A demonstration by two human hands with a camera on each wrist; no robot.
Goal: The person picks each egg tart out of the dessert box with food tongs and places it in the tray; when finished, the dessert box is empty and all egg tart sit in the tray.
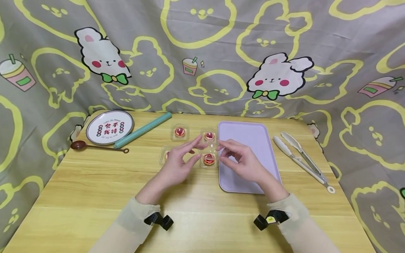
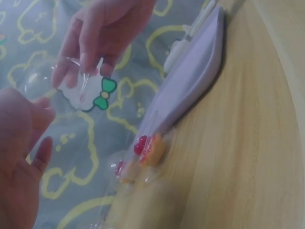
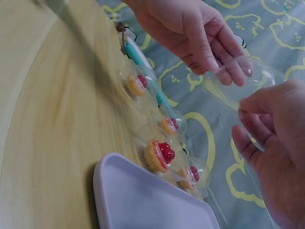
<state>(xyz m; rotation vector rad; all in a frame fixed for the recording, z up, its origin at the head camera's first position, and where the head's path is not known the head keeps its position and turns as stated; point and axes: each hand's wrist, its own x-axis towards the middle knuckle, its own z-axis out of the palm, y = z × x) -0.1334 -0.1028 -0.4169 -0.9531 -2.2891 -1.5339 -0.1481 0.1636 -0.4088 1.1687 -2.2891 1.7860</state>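
Observation:
Both hands are raised close over the table's middle, holding a thin clear plastic lid (image 3: 259,74) between them. My left hand (image 1: 177,163) pinches one edge of it between thumb and fingers. At the opposite edge, the thumb and fingers of my right hand (image 1: 242,160) grip it. Below and between the hands lies a small tart with a red topping (image 1: 209,160), in clear plastic. Another packed tart (image 1: 209,136) sits just behind it. Farther left is a tart in a clear box (image 1: 180,132), and one more (image 1: 167,155) is partly hidden by my left hand.
A lilac tray (image 1: 246,140) lies partly under my right hand. Metal tongs with pale tips (image 1: 303,161) rest to its right. At the back left are a white plate with red characters (image 1: 109,127), a teal stick-shaped box (image 1: 143,130) and a brown spoon (image 1: 95,146). Patterned curtain (image 1: 202,88) encloses the table.

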